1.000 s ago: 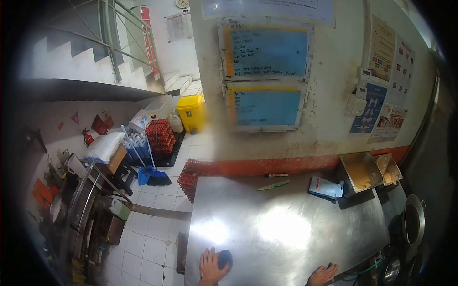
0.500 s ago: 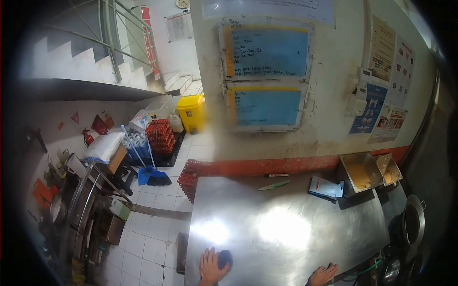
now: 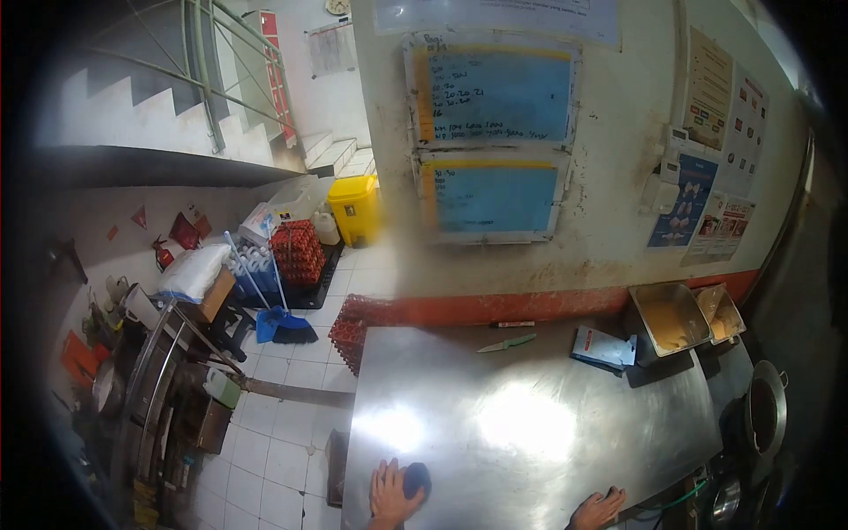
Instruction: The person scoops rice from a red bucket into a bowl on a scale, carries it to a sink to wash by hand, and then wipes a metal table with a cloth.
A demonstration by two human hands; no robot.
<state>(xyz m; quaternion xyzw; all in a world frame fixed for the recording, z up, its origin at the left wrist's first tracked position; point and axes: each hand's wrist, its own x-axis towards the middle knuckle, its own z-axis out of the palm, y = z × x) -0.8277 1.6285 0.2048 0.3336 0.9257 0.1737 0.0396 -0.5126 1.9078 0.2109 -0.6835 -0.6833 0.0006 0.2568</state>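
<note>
My left hand (image 3: 391, 496) lies near the front left of the metal table (image 3: 442, 415), its fingers stretched forward. A dark, rounded thing (image 3: 417, 481) sits against it, between the index finger and the thumb; its kind cannot be made out. My right hand (image 3: 597, 510) rests at the table's front edge, further right, with fingers extended and nothing in them. Toward the back of the table lie a green-handled knife (image 3: 508, 344) and a dark marker (image 3: 512, 325). A blue-grey packet (image 3: 603, 349) is to their right.
Metal pans with tan contents (image 3: 673, 320) stand at the table's back right corner. A large round pot (image 3: 765, 409) is beyond the right side. Red egg trays (image 3: 349, 334) stand by the left edge. Whiteboards (image 3: 493, 93) hang on the wall; a broom (image 3: 293, 329) stands on the floor.
</note>
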